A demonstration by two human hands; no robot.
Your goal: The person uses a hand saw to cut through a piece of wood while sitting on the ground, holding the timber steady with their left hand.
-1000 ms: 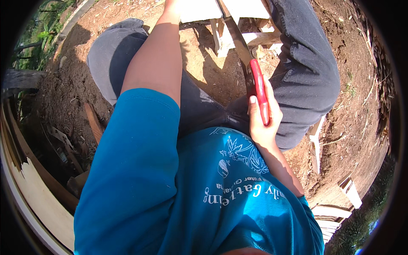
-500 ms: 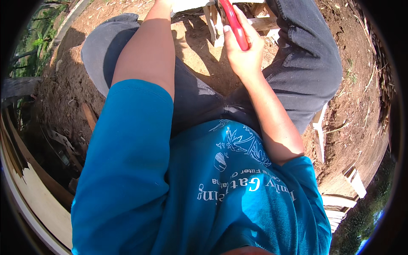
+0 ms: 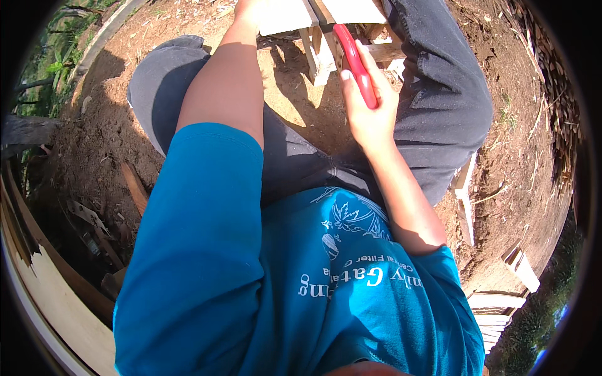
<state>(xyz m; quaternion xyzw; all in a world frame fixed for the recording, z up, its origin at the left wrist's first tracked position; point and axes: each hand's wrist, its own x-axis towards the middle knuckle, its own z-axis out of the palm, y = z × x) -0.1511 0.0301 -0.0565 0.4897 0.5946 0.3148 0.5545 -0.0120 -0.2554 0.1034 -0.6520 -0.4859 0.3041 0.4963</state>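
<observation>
My right hand (image 3: 371, 109) is closed around the curved red handle of what looks like a hand saw (image 3: 356, 66). Its narrow dark blade runs away from me over a pale wooden board (image 3: 285, 15) and passes out of the picture at the top. At the board's near left corner is my left hand (image 3: 248, 14), reached out straight; its fingers are cut off by the upper edge. A wooden support (image 3: 318, 59) stands beneath the board, between my spread knees.
Bare brown soil with wood chips surrounds me. Long planks (image 3: 59, 294) lie at the lower left. Split wood pieces (image 3: 495, 304) lie at the lower right, and a pile of thin sticks (image 3: 561, 119) runs along the right side. Green plants (image 3: 59, 66) grow at the far left.
My right hand has drawn the saw back toward me, showing more of its blade over the board. The view has shifted a little, and my left arm keeps its pose.
</observation>
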